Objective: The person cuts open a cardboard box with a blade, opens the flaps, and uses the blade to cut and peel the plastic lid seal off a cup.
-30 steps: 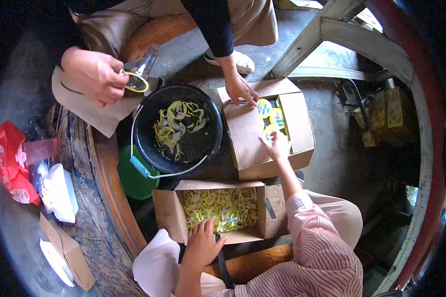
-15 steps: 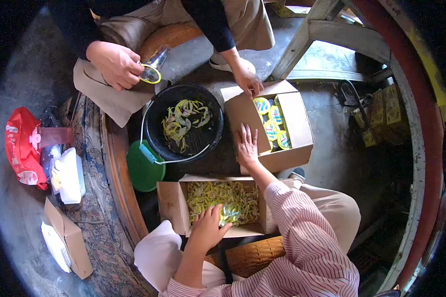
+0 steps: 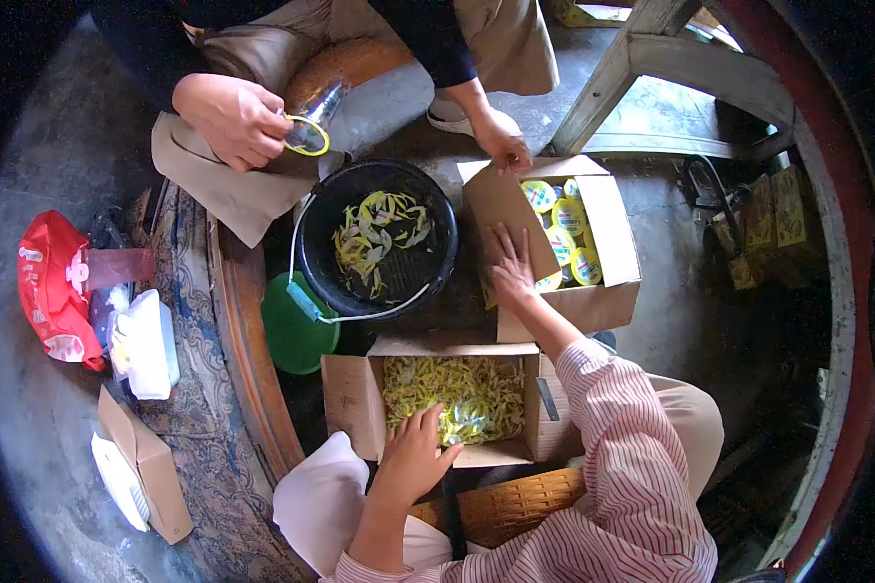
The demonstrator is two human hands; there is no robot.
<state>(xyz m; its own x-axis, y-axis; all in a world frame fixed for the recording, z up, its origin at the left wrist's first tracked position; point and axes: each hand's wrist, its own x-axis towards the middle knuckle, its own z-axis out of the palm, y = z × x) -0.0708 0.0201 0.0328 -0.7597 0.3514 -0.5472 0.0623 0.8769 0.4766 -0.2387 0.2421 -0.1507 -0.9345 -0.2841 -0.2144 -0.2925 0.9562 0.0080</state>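
Right hand (image 3: 511, 264): flat, palm down, fingers spread on the left flap (image 3: 491, 194) of the cup box (image 3: 583, 313); nothing gripped.
Left hand (image 3: 415, 459): at near left of the strip box (image 3: 352, 413), fingers curved and parted; cannot tell whether they grip the shiny clear thing (image 3: 467, 425) beside them.
Cups (image 3: 566, 216): packed upright in the cup box, yellow tops showing between left and right flaps.
Strips (image 3: 452, 381): yellow-green, spread wall to wall.
Box edges: near left corner of cup box just beside far edge of strip box.
Bucket (image 3: 413, 260): left of cup box, narrow gap of floor (image 3: 685, 311) between; wider floor to the right.
Co-worker's left hand (image 3: 503, 142): fingers at far edge of left flap.
Co-worker's right hand (image 3: 231, 121): gripping a yellow-rimmed clear cup (image 3: 318, 119).
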